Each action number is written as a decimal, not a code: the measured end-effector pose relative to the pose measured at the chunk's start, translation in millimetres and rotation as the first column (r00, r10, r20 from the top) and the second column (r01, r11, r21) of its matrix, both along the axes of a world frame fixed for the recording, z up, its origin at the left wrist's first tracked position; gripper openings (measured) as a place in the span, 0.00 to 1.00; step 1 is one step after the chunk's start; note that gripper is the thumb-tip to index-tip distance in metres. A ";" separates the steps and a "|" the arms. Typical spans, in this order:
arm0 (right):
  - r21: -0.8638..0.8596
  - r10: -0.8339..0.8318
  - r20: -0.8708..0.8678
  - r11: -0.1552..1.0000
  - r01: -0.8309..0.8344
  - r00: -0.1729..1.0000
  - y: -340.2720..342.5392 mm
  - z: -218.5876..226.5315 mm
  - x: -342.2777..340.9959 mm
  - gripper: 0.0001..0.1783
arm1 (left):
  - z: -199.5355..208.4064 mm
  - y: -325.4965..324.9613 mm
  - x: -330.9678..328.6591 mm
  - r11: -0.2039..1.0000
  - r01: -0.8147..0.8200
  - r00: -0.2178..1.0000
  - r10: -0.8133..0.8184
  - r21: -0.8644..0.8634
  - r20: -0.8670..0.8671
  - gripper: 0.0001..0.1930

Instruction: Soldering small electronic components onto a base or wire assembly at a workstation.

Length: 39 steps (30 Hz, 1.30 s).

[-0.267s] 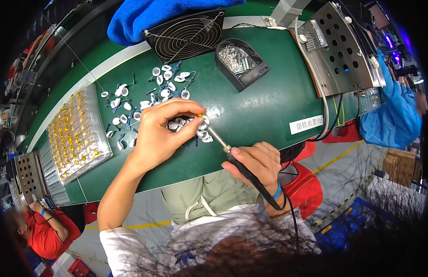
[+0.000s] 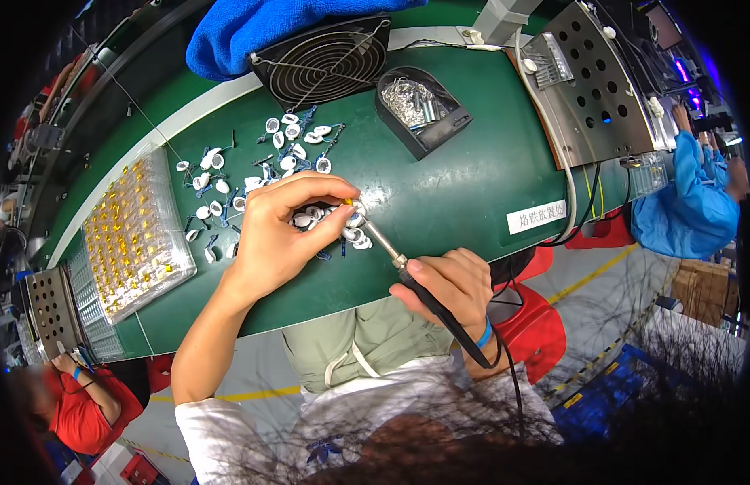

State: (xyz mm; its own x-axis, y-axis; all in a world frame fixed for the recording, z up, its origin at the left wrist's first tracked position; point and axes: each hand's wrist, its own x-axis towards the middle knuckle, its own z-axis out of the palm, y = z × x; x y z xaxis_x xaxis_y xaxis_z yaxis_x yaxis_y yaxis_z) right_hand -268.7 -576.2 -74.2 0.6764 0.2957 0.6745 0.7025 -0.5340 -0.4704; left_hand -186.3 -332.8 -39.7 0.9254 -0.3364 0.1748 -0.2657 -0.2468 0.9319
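Note:
Between thumb and forefinger, my left hand (image 2: 282, 230) pinches a small yellow part (image 2: 350, 202) above the green bench mat (image 2: 464, 194). My right hand (image 2: 452, 291) is closed round the black handle of a soldering iron (image 2: 383, 239), whose metal tip points up and left and meets or nearly meets the yellow part. The exact contact is too small to make out. Several small white oval parts with dark blue leads (image 2: 290, 163) lie scattered beyond and under my left hand, which hides some of them.
A clear tray of yellow pieces (image 2: 140, 234) lies at the left. At the back stand a black fan (image 2: 322, 65), a blue towel (image 2: 270, 32) and a black holder of metal wool (image 2: 423, 117). A perforated metal box (image 2: 593, 89) is at the right. Co-workers sit on both sides.
My hands and the soldering iron hold almost the same pose. At the far right, the co-worker in blue has shifted an arm.

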 end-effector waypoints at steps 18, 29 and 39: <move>0.073 -0.005 -0.001 0.997 0.005 1.000 1.4 0.1 3.5 0.28 | 2.3 -1.2 -1.6 1.000 0.005 0.999 -0.006 -0.029 -0.053 0.10; 0.025 0.006 -0.038 1.000 -0.005 0.999 -0.7 3.8 -0.7 0.27 | 1.2 -0.9 -1.9 1.000 0.002 1.000 -0.003 -0.019 -0.031 0.10; 0.074 0.010 -0.010 0.997 -0.010 1.000 -2.1 0.7 -0.1 0.26 | 3.0 0.0 -2.0 0.999 0.017 0.998 -0.019 -0.041 -0.056 0.11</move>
State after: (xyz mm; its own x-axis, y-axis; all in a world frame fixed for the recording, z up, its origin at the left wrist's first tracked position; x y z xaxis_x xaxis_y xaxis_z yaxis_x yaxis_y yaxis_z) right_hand -268.8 -578.3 -73.5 0.6810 0.2520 0.6875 0.7023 -0.4904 -0.5160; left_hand -188.3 -332.8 -36.7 0.9278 -0.3472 0.1363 -0.2167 -0.2045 0.9546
